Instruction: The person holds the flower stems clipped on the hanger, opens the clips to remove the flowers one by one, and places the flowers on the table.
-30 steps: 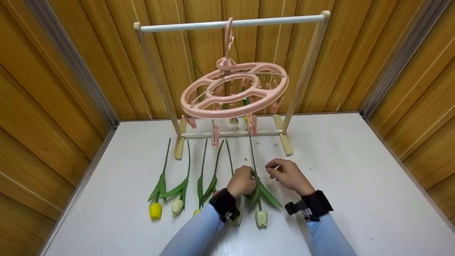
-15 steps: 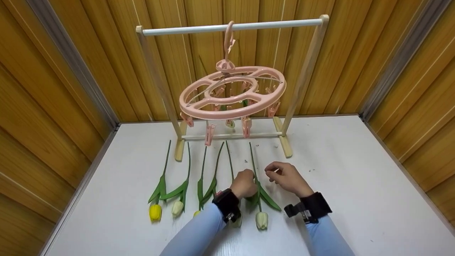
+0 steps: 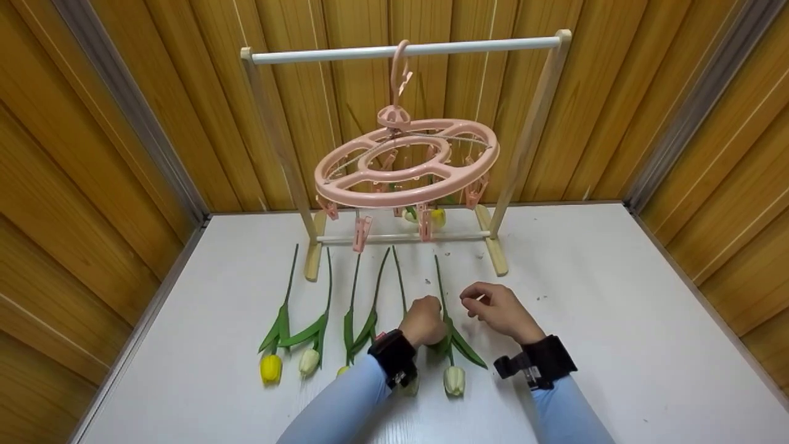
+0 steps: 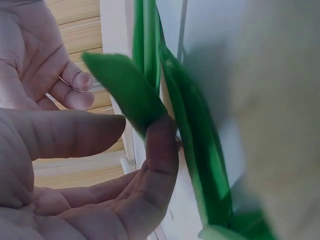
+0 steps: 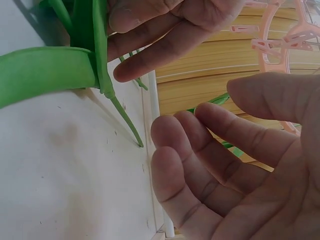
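My left hand (image 3: 425, 322) is at the leaves of the rightmost tulip (image 3: 454, 380), a pale cream one lying on the white table. In the left wrist view its bent fingers touch a green leaf (image 4: 122, 82), with a gap between thumb and fingertips. To the right of that tulip, my right hand (image 3: 498, 308) hovers with loosely curled fingers and holds nothing. More tulips lie in a row to the left, among them a yellow one (image 3: 270, 369) and a cream one (image 3: 309, 362). My left forearm partly covers other blooms.
A pink round clip hanger (image 3: 407, 198) hangs from the white bar (image 3: 474, 46) of a wooden-legged rack at the back. Pink clips (image 3: 362, 234) dangle below it, and a yellow tulip (image 3: 437, 217) shows behind them. Wood-patterned walls (image 3: 92, 154) enclose the table (image 3: 616, 296).
The hanger has turned slightly, so its clips shift and a yellow bloom behind them shows more. My left hand has shifted slightly at the leaves; my right hand stays nearly still.
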`<act>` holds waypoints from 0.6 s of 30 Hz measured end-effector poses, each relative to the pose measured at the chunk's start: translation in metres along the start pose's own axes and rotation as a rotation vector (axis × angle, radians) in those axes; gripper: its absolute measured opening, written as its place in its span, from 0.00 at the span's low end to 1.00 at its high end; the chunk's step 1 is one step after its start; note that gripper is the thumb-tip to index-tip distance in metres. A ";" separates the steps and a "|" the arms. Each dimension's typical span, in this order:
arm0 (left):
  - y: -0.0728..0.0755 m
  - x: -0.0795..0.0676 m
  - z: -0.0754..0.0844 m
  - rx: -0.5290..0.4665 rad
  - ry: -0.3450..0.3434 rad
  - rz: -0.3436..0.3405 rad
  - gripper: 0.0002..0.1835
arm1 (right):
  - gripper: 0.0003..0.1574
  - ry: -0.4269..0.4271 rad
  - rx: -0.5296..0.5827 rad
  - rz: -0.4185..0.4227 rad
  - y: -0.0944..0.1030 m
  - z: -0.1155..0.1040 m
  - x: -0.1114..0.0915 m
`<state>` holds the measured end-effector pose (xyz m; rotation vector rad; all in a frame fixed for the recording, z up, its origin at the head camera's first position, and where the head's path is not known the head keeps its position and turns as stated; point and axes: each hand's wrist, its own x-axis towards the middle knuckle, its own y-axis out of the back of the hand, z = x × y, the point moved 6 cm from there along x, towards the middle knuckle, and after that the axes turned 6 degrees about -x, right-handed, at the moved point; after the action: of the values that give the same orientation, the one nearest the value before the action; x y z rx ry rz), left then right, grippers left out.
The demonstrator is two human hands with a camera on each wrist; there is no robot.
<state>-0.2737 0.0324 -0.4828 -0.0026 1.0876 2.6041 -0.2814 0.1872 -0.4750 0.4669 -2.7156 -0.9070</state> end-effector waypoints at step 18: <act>0.020 -0.019 0.013 -0.028 -0.077 0.013 0.18 | 0.13 0.028 0.014 0.000 0.010 -0.008 -0.003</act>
<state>-0.2599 0.0226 -0.4577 0.0980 1.0277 2.6075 -0.2787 0.1913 -0.4626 0.4794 -2.6986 -0.8754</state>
